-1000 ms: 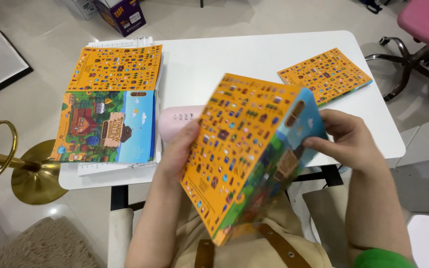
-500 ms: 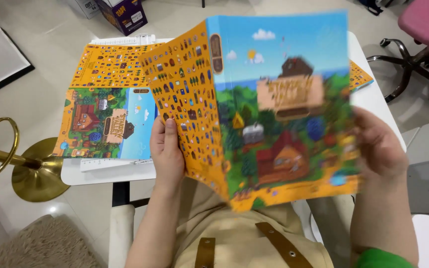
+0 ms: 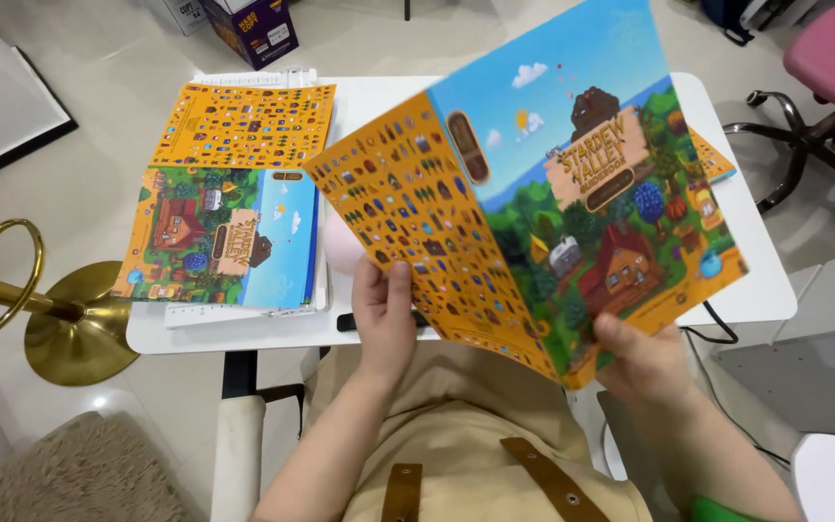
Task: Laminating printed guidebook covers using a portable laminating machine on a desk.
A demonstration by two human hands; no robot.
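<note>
Orange-and-blue book cover [image 3: 533,203] is spread open mid-frame, left hand [image 3: 384,314] and right hand [image 3: 645,358] fingers clamped on its lower edges; laying it flat on the worktop [image 3: 388,106] seemingly calls for lowering.

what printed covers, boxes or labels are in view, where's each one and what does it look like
Opened book cover: held up by left hand and right hand; orange icon-pattern side, blue-sky farm scene side.
Flat cover sheet: left of white table; same orange and farm halves.
Orange book: table's right, mostly hidden.
Dark purple box: on floor, top left, white label.
</note>
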